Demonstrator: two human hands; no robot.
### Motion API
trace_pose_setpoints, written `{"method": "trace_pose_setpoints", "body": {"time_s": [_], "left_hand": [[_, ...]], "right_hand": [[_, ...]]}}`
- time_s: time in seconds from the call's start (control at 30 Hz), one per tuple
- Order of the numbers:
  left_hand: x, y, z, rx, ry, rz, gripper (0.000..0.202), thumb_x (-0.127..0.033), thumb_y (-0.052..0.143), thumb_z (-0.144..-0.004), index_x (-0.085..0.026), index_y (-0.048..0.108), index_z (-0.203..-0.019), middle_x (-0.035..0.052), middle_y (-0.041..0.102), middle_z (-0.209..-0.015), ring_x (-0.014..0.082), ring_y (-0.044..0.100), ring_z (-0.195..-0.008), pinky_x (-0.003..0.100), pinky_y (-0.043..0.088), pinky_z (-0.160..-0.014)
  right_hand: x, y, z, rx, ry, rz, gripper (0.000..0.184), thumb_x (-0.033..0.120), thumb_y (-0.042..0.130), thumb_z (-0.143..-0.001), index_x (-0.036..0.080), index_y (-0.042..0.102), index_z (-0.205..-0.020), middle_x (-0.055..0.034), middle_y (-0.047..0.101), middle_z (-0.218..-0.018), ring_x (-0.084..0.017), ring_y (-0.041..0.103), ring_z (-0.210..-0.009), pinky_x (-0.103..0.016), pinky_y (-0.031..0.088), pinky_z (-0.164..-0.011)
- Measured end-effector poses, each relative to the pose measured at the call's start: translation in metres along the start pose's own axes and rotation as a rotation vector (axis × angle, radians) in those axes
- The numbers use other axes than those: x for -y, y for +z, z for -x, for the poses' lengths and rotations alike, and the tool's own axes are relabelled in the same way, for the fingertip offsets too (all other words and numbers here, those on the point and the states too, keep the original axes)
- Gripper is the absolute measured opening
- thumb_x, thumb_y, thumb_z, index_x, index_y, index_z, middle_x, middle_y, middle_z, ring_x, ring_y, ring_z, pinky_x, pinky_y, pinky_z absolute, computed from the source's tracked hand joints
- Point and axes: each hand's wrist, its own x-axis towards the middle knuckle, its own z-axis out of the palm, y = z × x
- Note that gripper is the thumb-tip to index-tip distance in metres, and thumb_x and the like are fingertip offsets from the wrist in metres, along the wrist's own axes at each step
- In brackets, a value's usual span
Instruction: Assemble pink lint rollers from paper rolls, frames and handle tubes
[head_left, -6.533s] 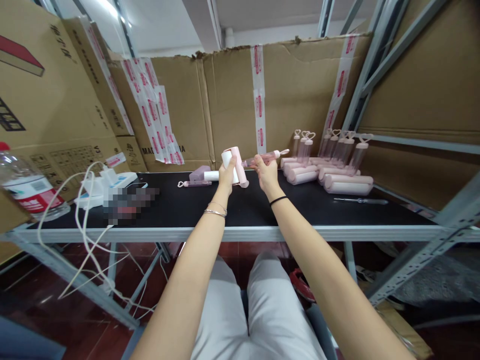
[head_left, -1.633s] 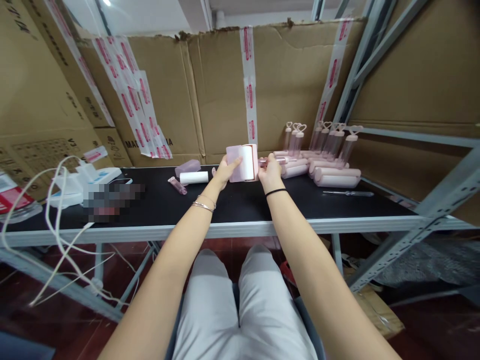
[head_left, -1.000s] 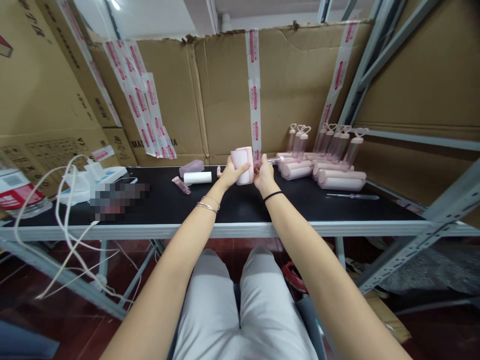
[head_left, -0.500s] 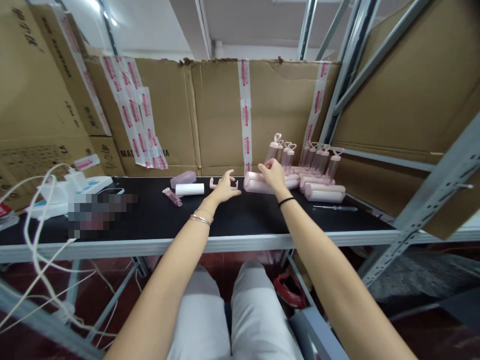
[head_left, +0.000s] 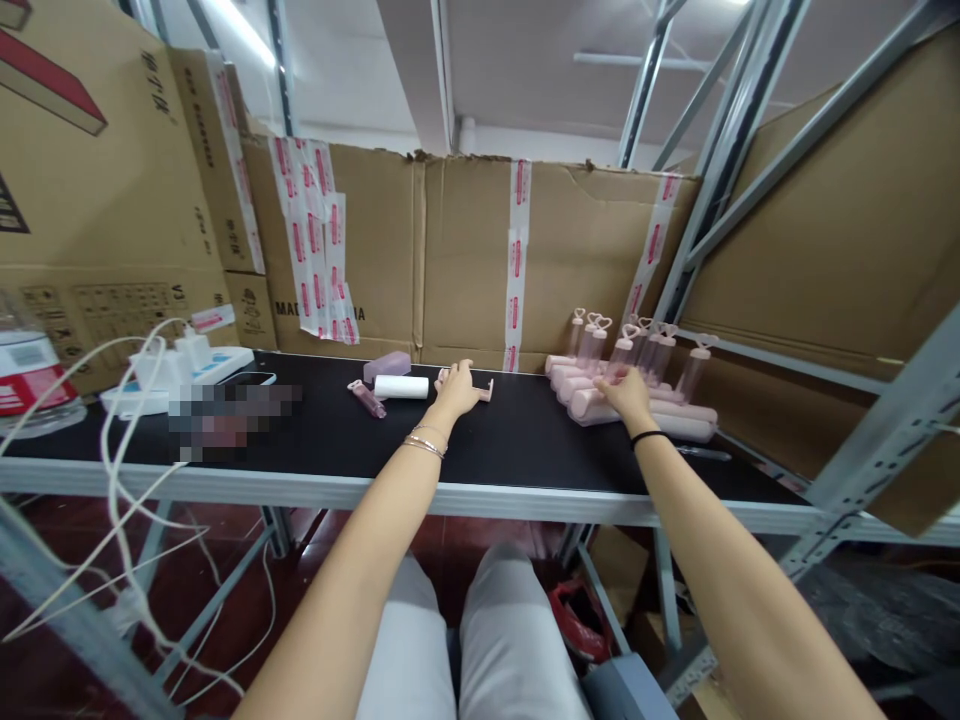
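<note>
My left hand [head_left: 456, 388] lies on the black table top [head_left: 525, 440] with its fingers curled over a small pink bracket [head_left: 484, 390]. My right hand [head_left: 628, 396] rests at the front of a pile of pink lint rollers [head_left: 589, 408], fingers closed on the nearest one. Behind the pile stand several clear pink handles with heart tops [head_left: 637, 345]. A white paper roll [head_left: 401, 387], a lilac cover [head_left: 388, 366] and a loose pink handle [head_left: 367, 398] lie left of my left hand.
A screwdriver [head_left: 705, 455] lies right of my right wrist. A white power strip [head_left: 180, 365] with hanging cables [head_left: 112, 480] and a water bottle [head_left: 30, 370] sit at the left. Cardboard boxes [head_left: 465, 260] wall the back; grey shelf posts [head_left: 862, 460] stand right.
Both hands held one roller and closed it. The right hand then carried it right to the pile and laid it down, while the left hand let go and dropped onto the pink bracket.
</note>
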Motion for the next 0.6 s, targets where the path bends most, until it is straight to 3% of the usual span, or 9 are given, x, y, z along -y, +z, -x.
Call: {"method": "trace_pose_setpoints", "body": {"time_s": [0.07,0.13,0.23,0.33,0.4,0.53,0.6], "left_hand": [[0.001,0.001,-0.001,-0.013,-0.020,-0.029,0.054,-0.019,0.055,-0.080,-0.019,0.041,-0.132,0.0160,0.049,-0.136,0.0329,0.038,-0.130,0.050,0.031,-0.104],[0.001,0.001,-0.001,-0.035,-0.042,-0.072,0.049,-0.018,0.052,-0.081,-0.017,0.044,-0.130,0.0170,0.049,-0.135,0.0337,0.039,-0.128,0.050,0.032,-0.103],[0.002,0.002,0.002,-0.068,-0.072,-0.166,0.041,-0.017,0.046,-0.084,-0.013,0.048,-0.125,0.0203,0.051,-0.132,0.0344,0.041,-0.125,0.050,0.032,-0.102],[0.005,0.000,0.007,-0.116,-0.124,-0.306,0.038,-0.016,0.043,-0.085,-0.007,0.052,-0.122,0.0244,0.050,-0.131,0.0353,0.042,-0.124,0.049,0.031,-0.102],[0.010,-0.004,0.008,-0.166,-0.148,-0.393,0.039,-0.015,0.042,-0.085,-0.007,0.053,-0.121,0.0253,0.049,-0.133,0.0359,0.039,-0.128,0.052,0.028,-0.105],[0.023,-0.020,0.004,-0.249,-0.234,-0.424,0.041,-0.022,0.037,-0.089,-0.010,0.053,-0.125,0.0248,0.045,-0.140,0.0369,0.028,-0.138,0.058,0.021,-0.109],[0.029,-0.026,0.002,-0.251,-0.349,-0.372,0.047,-0.031,0.033,-0.091,-0.007,0.050,-0.129,0.0263,0.039,-0.145,0.0402,0.021,-0.141,0.063,0.020,-0.108]], "right_hand": [[0.013,-0.002,0.017,-0.196,0.052,0.024,0.053,0.031,0.064,-0.072,0.007,0.048,-0.118,-0.0262,0.053,-0.117,-0.035,0.050,-0.110,-0.045,0.041,-0.089],[0.034,-0.005,0.036,-0.390,0.016,0.054,0.059,0.030,0.059,-0.076,0.006,0.041,-0.127,-0.0289,0.044,-0.126,-0.038,0.042,-0.119,-0.050,0.037,-0.094],[0.075,-0.004,0.060,-0.398,-0.220,0.032,0.052,0.026,0.050,-0.080,0.008,0.040,-0.128,-0.0254,0.042,-0.127,-0.035,0.038,-0.121,-0.051,0.033,-0.098],[0.116,0.014,0.075,-0.191,-0.491,-0.003,0.037,0.023,0.044,-0.084,0.014,0.049,-0.120,-0.0193,0.047,-0.125,-0.030,0.042,-0.114,-0.045,0.035,-0.096],[0.135,0.034,0.083,0.008,-0.569,-0.009,0.036,0.021,0.044,-0.085,0.017,0.052,-0.119,-0.0169,0.049,-0.124,-0.029,0.043,-0.114,-0.044,0.036,-0.095],[0.145,0.075,0.094,0.398,-0.435,-0.009,0.045,0.037,0.050,-0.086,0.021,0.049,-0.129,-0.0155,0.049,-0.132,-0.033,0.042,-0.121,-0.049,0.037,-0.096],[0.140,0.086,0.097,0.558,-0.458,-0.009,0.048,0.044,0.049,-0.088,0.025,0.048,-0.131,-0.0146,0.047,-0.136,-0.035,0.042,-0.123,-0.051,0.037,-0.096]]}}
